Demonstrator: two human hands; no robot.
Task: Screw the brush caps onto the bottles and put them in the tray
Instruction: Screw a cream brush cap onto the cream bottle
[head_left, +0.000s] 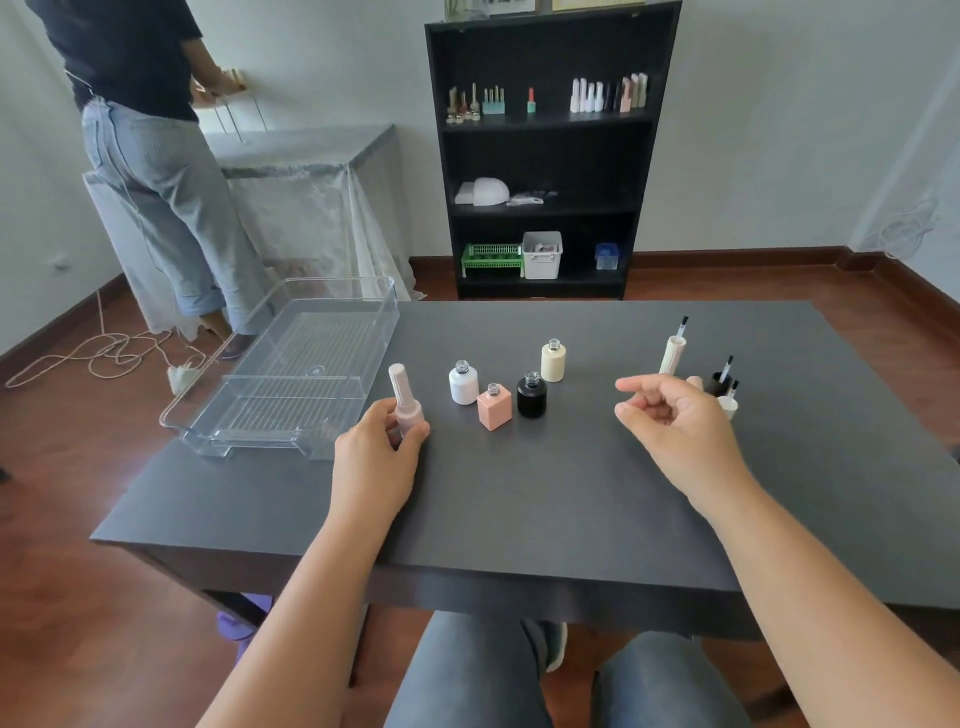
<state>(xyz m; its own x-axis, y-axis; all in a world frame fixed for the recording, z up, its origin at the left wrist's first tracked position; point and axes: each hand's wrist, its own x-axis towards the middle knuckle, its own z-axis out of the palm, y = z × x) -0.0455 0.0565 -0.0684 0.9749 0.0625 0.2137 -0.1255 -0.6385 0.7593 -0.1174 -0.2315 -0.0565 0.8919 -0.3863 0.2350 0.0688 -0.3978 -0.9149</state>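
My left hand (382, 441) grips a pale mauve bottle (406, 402) with its tall cap on, upright on the dark table (519, 493), just right of the clear tray (291, 374). Uncapped bottles stand in the middle: white (463, 383), pink square (494, 407), black (531, 395), cream (552, 360). My right hand (675, 421) hovers loosely curled and holds nothing. Behind it stand brush caps, brushes up: cream (673, 351), black (719, 379), white (728, 402), partly hidden by the hand.
The tray holds nothing and overhangs the table's left edge. A person stands at a covered table at the back left. A black shelf unit (545, 156) with bottles and bins stands against the far wall. A cable lies on the floor at left.
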